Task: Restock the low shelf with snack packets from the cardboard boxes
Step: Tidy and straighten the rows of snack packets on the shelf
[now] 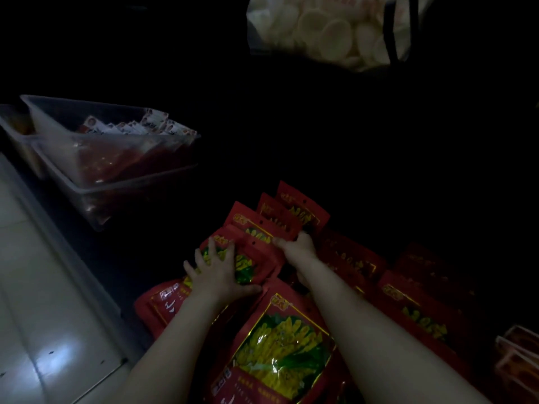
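Red snack packets with yellow-green pictures lie in overlapping rows on the dark low shelf. My left hand (217, 269) presses flat, fingers spread, on one red packet (256, 258) at the middle of the row. My right hand (296, 247) pinches the top edge of the upright packets (280, 217) just behind it. A large packet (280, 351) lies nearest me between my forearms. More packets (414, 304) lean in a row to the right. No cardboard box is in view.
A clear plastic bin (122, 182) holding red and white sachets stands at the left, a second bin (17, 141) behind it. A bag of pale round crackers (326, 33) hangs above. Pale floor tiles (43, 316) run along the left. Orange packets (519, 363) sit at far right.
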